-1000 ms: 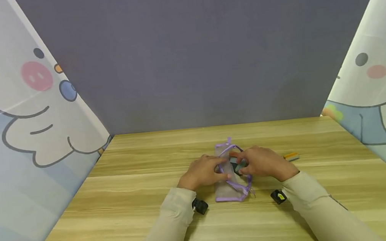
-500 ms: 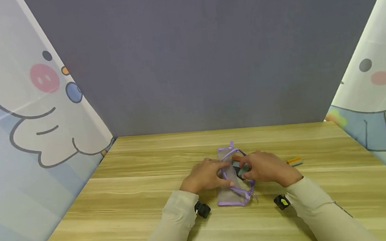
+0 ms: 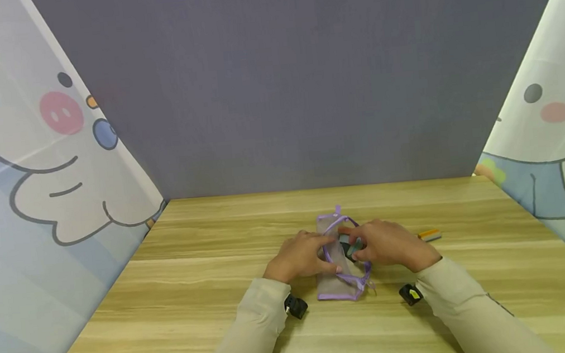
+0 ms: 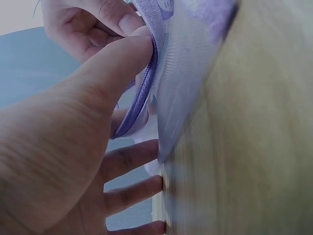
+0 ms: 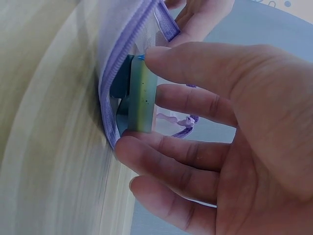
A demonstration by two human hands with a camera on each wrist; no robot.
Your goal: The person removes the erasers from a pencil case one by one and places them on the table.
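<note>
left hand [image 3: 299, 257], right hand [image 3: 389, 244] and green block [image 5: 142, 98] crowd the pouch [image 3: 330, 286] mouth. passable over tabletop [image 3: 195, 274] left of the hands; orange-grey piece [image 3: 429, 235] obstructs beyond right wrist.

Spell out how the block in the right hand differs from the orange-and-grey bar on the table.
Colour: the block looks greenish with a yellowish band; the bar is orange along one side and pale grey along the other.
Place: the block is at the open mouth of the purple-edged pouch; the bar lies outside it.
Support: the right hand pinches the block; the bar rests on the table, unheld.
Shared: both have straight edges.
</note>
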